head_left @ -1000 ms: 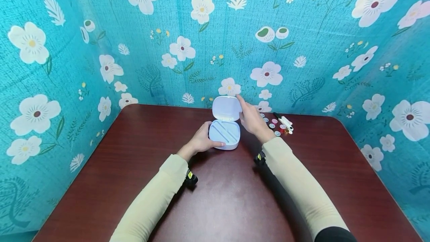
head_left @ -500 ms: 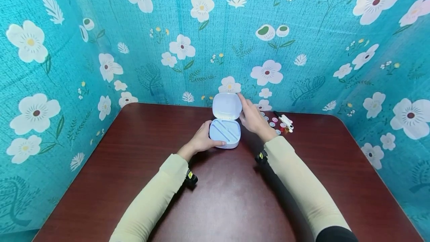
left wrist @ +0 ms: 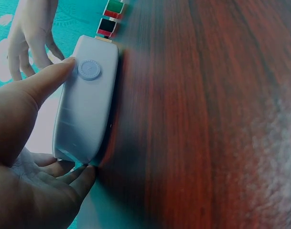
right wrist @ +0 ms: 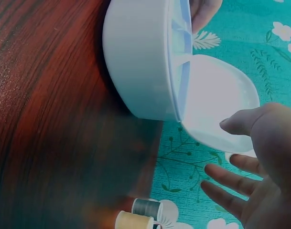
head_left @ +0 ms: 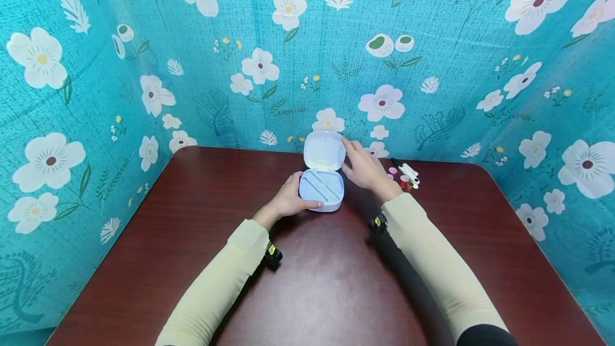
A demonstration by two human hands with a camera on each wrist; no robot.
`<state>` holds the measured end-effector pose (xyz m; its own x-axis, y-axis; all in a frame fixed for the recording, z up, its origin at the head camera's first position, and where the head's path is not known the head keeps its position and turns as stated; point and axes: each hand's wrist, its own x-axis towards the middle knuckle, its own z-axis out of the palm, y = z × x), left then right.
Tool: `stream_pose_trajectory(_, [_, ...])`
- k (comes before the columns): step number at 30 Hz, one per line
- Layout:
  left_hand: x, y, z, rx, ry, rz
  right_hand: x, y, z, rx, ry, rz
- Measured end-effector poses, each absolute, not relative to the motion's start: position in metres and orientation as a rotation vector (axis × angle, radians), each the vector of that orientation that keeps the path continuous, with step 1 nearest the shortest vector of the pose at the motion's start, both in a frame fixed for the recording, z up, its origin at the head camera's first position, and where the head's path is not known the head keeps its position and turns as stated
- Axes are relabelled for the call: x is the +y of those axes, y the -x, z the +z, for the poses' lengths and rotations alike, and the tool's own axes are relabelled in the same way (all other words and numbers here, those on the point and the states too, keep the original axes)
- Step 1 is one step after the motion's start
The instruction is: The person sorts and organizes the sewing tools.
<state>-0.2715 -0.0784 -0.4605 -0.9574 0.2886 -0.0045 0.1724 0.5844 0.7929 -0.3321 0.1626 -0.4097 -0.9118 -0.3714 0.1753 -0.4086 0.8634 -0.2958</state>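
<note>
A small pale blue-white box (head_left: pixel 328 208) stands toward the back of the table, its hinged lid (head_left: pixel 324 149) raised at the rear. Slanted dividers cross its light blue inside (head_left: pixel 314 185). My left hand (head_left: pixel 290 198) grips the box's left end, thumb along the front near a round button (left wrist: pixel 89 70), fingers round the side. At the lid's right edge is my right hand (head_left: pixel 364 168), its fingers loosely spread. In the right wrist view its thumb overlaps the inner face of the lid, with several fingers beyond the rim.
Right of the box lie several small thread spools (head_left: pixel 404 179), partly hidden by the right hand and wrist. Beside them is a white item (head_left: pixel 409 172) with a black piece. A turquoise flowered cloth (head_left: pixel 288 68) hangs behind the dark wooden table (head_left: pixel 326 282).
The lid has tipped slightly further back. My right hand has shifted a little to the right at the lid's edge, covering more spools. The left hand keeps its grip on the box.
</note>
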Motion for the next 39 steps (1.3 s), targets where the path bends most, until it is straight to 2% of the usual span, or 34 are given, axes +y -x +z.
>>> stream_pose_trajectory(13, [-0.081,0.272,-0.461,2.670,-0.438,1.317,0.160,0.319,-0.401,-2.846,-0.679,0.427])
stream_pose_trajectory(25, [-0.083,0.275,-0.464,2.664,-0.472,1.284,0.157,0.315,-0.408,-2.846,-0.812,0.836])
stream_pose_trajectory(39, [-0.079,0.271,-0.463,2.691,-0.467,1.273,0.144,0.311,-0.420,-2.949,-0.835,0.955])
